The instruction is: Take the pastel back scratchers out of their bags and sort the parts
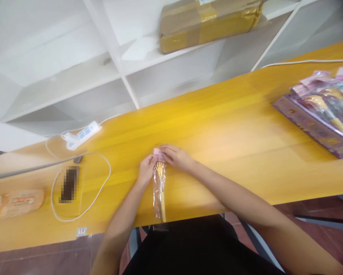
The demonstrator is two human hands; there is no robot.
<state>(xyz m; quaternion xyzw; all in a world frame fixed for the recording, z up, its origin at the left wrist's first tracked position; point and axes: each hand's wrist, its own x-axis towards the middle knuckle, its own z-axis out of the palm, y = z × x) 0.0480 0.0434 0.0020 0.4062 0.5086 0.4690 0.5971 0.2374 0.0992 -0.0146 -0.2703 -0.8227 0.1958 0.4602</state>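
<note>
- The packet (160, 193), a long clear sleeve with a yellow hand-shaped scratcher inside, lies across the near edge of the desk (231, 126); its lower end hangs just over that edge toward the person, and its long axis runs almost straight away from the near edge toward the far edge, tilted only slightly.
- The far end of the packet, with a small pink header card, is where both hands meet; the packet therefore stretches from the hands back toward the body, not out to either side.
- The left hand (146, 169) comes in from the near-left and pinches the packet's top from its left side, fingers closed narrow on the sleeve just beside the yellow claw.
- The right hand (175, 156) reaches in from the near-right, a little farther up the desk, fingers curled down onto the pink header; both hands touch the same end, so neither is clearly nearer, though the right covers the very tip.
- Toward the left edge of the desk lie a looped white cable (82, 191) and a white power strip (82, 135), well apart from the hands.
- Toward the far right corner rests a stack of purple packaged toys (320, 110), also well apart; white shelves (74, 76) stand beyond the far edge.
</note>
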